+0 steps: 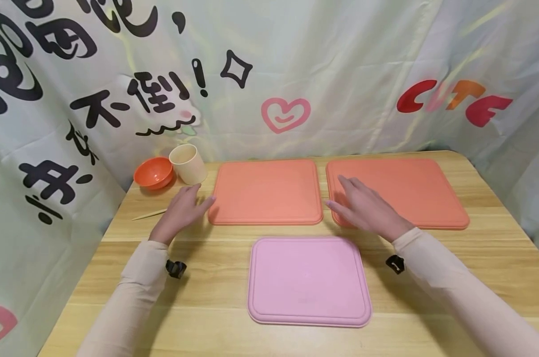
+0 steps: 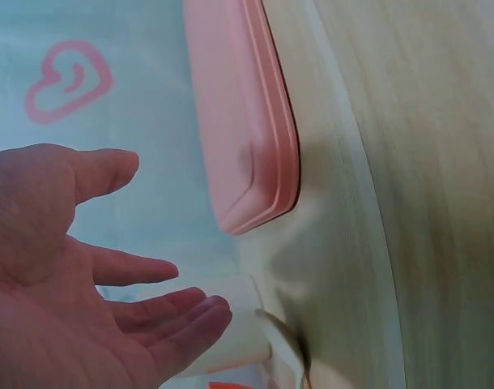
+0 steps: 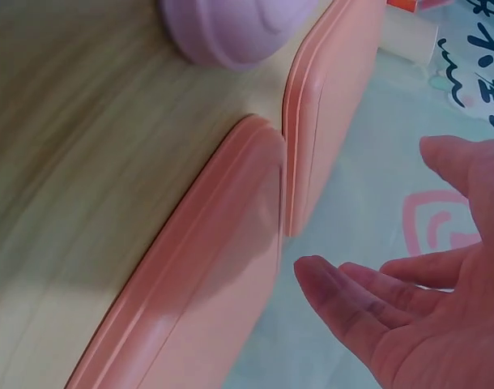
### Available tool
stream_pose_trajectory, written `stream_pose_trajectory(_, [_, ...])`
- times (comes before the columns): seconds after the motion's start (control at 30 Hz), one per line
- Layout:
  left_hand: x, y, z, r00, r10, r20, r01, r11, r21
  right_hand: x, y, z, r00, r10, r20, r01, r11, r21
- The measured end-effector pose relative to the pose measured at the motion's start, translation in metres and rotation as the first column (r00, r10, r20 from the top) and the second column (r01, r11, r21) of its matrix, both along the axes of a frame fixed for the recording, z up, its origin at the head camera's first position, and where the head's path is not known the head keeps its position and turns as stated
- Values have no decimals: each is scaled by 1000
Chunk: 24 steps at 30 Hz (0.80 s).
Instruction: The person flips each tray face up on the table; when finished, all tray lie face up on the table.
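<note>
My left hand (image 1: 179, 212) hovers with fingers extended and thumb spread, above the table near the left coral board (image 1: 265, 193). Its fingertips overlap the base of a cream cup (image 1: 189, 166) in the head view. Beneath this hand lies a slim pale wooden utensil (image 1: 148, 215), partly hidden by it; its pale length (image 2: 281, 344) also shows in the left wrist view. Over the left part of the right coral board (image 1: 407, 188), my right hand (image 1: 369, 207) is held with fingers outstretched and nothing in it. Nearer me lies a lilac board (image 1: 309, 282) with rounded corners.
An orange bowl (image 1: 153, 172) stands beside the cup at the back left of the wooden table (image 1: 207, 297). A printed cloth (image 1: 350, 59) hangs behind the table and along its sides. Each wrist has a small black device (image 1: 176, 268) strapped to it.
</note>
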State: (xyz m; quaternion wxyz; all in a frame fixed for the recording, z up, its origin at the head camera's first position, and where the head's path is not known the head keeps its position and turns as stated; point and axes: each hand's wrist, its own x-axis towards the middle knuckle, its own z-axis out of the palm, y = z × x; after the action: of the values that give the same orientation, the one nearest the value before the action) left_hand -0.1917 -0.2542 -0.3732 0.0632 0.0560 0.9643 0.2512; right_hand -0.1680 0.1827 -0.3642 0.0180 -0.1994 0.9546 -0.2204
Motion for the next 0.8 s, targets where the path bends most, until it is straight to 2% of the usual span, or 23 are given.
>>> stream_pose_trajectory(0.2, [-14,1,-4,997,38,62,-42,997,59,-24,-14,-3,999,-27,38,29,998,-53])
stream_pose_trajectory(0.4, [-24,4,-6,988,66,141,-84,988,127,-45,-25,-6,982,-68,174,91,988,-127])
stream_pose_trajectory(0.5, [-26,6,-6,985,75,158,-96,986,134,-54,-30,-9,972,-82,220,115,983,-143])
stream_pose_trajectory(0.8, [-38,14,-13,987,45,154,-62,992,110,-77,-40,-19,944,-138,300,192,969,-156])
